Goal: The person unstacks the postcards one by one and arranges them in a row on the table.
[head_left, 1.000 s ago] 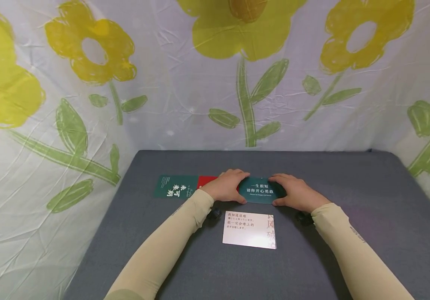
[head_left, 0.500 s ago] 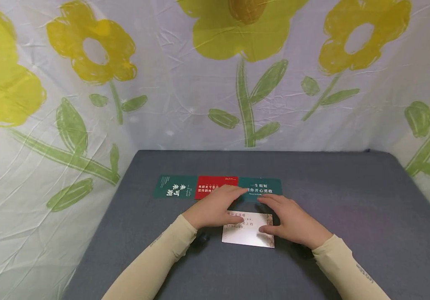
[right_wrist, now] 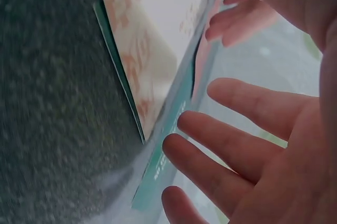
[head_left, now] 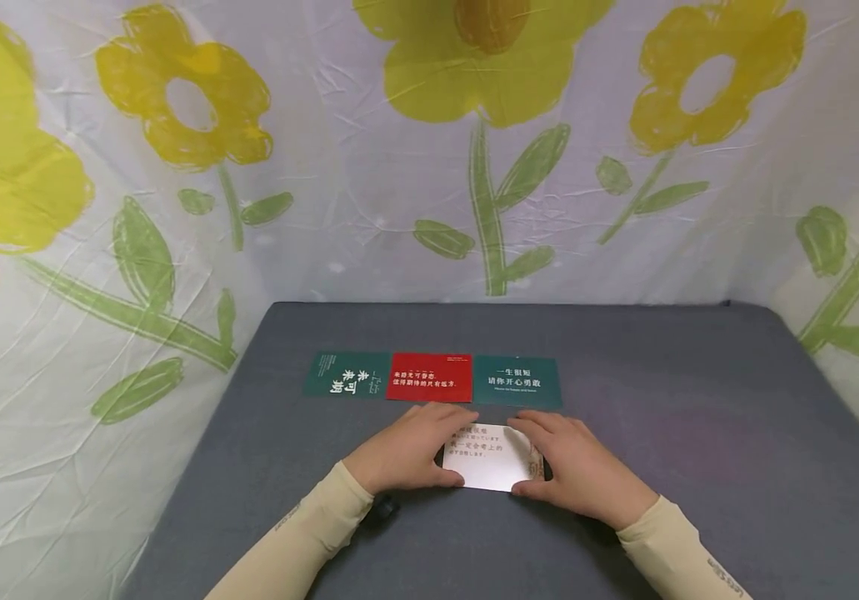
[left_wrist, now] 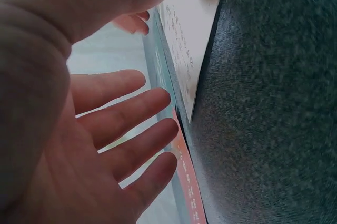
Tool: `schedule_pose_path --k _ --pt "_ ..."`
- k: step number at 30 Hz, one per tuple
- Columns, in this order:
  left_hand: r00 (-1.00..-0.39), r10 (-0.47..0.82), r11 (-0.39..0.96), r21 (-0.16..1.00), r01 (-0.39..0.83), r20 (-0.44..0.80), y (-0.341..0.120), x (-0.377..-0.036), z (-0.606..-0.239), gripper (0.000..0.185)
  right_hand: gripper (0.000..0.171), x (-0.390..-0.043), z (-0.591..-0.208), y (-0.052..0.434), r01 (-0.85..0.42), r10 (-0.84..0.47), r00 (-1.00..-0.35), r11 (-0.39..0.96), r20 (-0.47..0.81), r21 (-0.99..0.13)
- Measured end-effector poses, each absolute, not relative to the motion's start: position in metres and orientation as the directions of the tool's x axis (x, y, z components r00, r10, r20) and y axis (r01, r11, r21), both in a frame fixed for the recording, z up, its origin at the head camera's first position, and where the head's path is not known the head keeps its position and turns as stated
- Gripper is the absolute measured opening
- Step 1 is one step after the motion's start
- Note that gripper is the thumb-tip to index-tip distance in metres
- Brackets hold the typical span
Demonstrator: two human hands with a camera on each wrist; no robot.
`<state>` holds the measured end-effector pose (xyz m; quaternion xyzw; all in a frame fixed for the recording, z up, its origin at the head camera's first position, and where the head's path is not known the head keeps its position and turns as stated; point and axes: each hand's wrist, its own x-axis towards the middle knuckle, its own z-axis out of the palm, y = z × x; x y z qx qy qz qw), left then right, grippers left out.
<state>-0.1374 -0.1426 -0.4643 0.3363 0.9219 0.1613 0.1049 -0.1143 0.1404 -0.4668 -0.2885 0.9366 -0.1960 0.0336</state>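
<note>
White card [head_left: 491,473] sat between both hands, print part-covered by fingers and washed by glare; a green layer [right_wrist: 109,34] peeked from underneath. Left hand [head_left: 407,450] and right hand [head_left: 579,462] were spread, thumbs well off fingers, at its side edges. Couldn't tell if they touched it. Just beyond, left green card [head_left: 345,375], red card [head_left: 429,377], right green card [head_left: 516,381] lined the grey tabletop [head_left: 699,375].

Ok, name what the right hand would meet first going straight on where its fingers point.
Probably the right teal card, just ahead of the right hand in the head view; the hand's height is unclear, so it may pass over.
</note>
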Motion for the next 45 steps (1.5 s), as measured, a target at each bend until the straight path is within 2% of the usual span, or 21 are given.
schedule_pose_path --k 6,11,18,28,45 --pt "-0.770 0.630 0.745 0.355 0.564 -0.100 -0.1457 -0.1371 -0.4645 0.086 0.078 -0.1133 -0.4703 0.1340 -0.555 -0.586 -0.810 0.746 0.032 -0.368" --pt "-0.768 0.625 0.754 0.363 0.548 -0.139 -0.1453 -0.1365 -0.4639 0.089 0.081 -0.1140 -0.4708 0.1331 -0.540 -0.577 -0.816 0.762 0.003 -0.358" --pt "-0.778 0.604 0.774 0.360 0.522 -0.171 -0.1443 -0.1360 -0.4627 0.096 0.076 -0.1164 -0.4692 0.1326 -0.562 -0.587 -0.809 0.752 0.038 -0.344" --pt "-0.768 0.620 0.766 0.334 0.549 -0.159 -0.1423 -0.1383 -0.4646 0.087 0.073 -0.1170 -0.4716 0.1334 -0.537 -0.571 -0.820 0.752 0.029 -0.382" --pt "-0.763 0.626 0.750 0.397 0.530 -0.163 -0.1444 -0.1407 -0.4682 0.090 0.076 -0.1182 -0.4749 0.1356 -0.540 -0.573 -0.819 0.748 0.036 -0.387"
